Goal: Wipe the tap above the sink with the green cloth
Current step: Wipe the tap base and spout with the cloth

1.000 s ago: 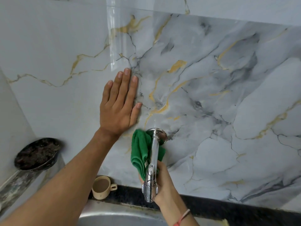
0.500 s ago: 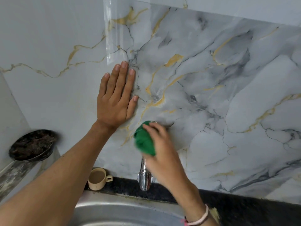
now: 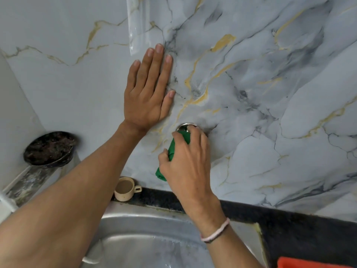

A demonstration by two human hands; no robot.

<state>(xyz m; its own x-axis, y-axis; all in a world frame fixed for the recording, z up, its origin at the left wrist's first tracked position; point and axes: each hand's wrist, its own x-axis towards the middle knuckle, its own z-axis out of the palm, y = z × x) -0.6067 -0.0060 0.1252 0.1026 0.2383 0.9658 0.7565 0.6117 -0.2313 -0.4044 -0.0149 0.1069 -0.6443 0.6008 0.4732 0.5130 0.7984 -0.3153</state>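
Note:
The chrome tap (image 3: 184, 127) comes out of the marble-patterned wall above the steel sink (image 3: 146, 242). Only its round wall flange shows; the spout is hidden under my right hand (image 3: 186, 163). That hand is wrapped over the tap from above, with the green cloth (image 3: 171, 149) bunched between palm and metal. Green folds stick out by the fingertips and below the thumb. My left hand (image 3: 148, 91) lies flat against the wall, fingers together and pointing up, just left of and above the tap. It holds nothing.
A beige cup (image 3: 125, 188) stands on the black counter edge (image 3: 289, 215) behind the sink, left of the tap. A dark round pan (image 3: 49, 148) sits in the left corner. An orange object (image 3: 313, 263) peeks in at the bottom right.
My right hand has gone from gripping the spout from below to covering the tap from above with the cloth, hiding the spout. The left hand stays flat on the wall.

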